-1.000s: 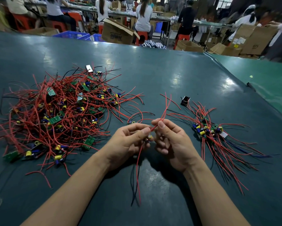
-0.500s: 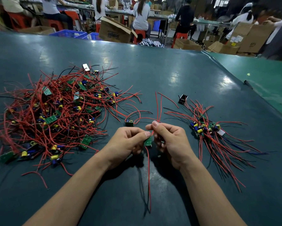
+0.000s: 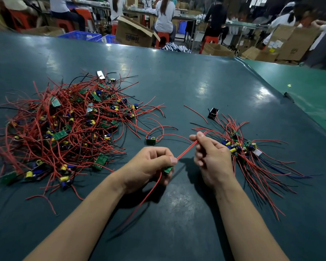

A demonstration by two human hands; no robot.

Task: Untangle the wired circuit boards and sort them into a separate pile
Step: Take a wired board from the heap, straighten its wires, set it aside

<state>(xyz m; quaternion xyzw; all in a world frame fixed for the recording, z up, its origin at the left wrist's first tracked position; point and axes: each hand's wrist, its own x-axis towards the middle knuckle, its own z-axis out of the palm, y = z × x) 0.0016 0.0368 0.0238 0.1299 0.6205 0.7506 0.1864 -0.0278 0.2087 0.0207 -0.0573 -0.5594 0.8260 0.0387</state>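
Near the table's (image 3: 177,87) front, the left hand (image 3: 149,166) gripped a small green circuit board (image 3: 167,169), while the right hand (image 3: 211,157) pinched its taut red wires (image 3: 186,150). The tangled heap (image 3: 64,129) lay far left, and the sorted pile (image 3: 252,157) sat just right of the right hand.

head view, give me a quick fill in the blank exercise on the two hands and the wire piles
1. The left hand holds a small ____ circuit board.
2. The right hand pinches a pair of ____ wires stretched between both hands.
3. The tangled pile lies on the ____ side of the table.
4. The sorted pile lies beside the ____ hand.

Missing words: green; red; left; right
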